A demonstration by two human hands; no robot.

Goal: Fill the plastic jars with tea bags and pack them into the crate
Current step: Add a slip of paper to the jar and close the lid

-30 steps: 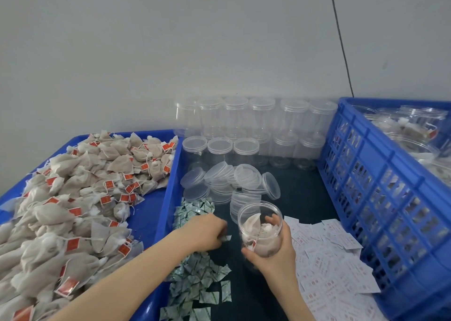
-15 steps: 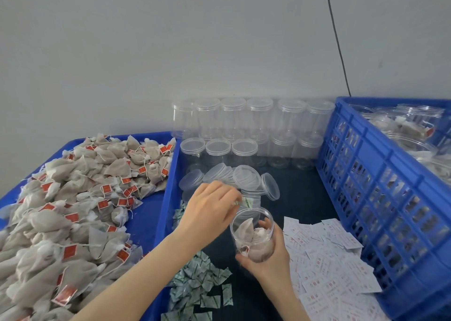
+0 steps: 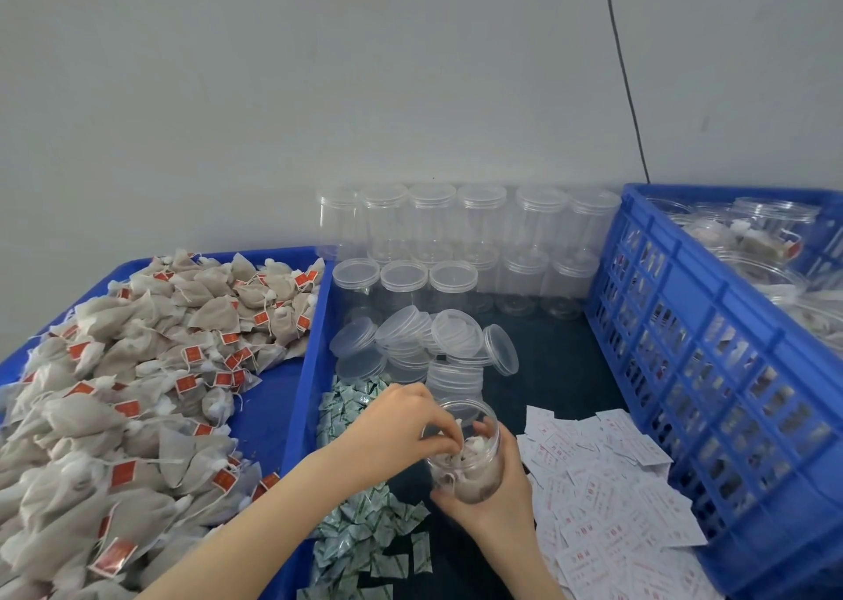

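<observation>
— Where are your hands sitting?

— Your right hand (image 3: pixel 490 499) is wrapping its fingers round the open plastic jar (image 3: pixel 463 451) from below, holding it above the dark table (image 3: pixel 561 362). Your left hand (image 3: pixel 401 426) is curling over the rim, its fingers (image 3: pixel 449 440) dipping into the mouth; whether they are pinching anything I cannot tell.

— And the tea bags?

— Some are lying inside the jar; the heap of tea bags (image 3: pixel 137 385) is filling the blue tray (image 3: pixel 310 371) on your left, whose raised edge is running just beside your left forearm.

— What is crowding you?

— The blue crate (image 3: pixel 711 348) with filled jars is standing to your right, white slips (image 3: pixel 606 485) spreading up to its wall. Green sachets (image 3: pixel 365 522) are lying under your left wrist, loose lids (image 3: pixel 424 344) and empty jars (image 3: pixel 456 234) are standing beyond. Bare table is showing between the lids and the crate.
</observation>
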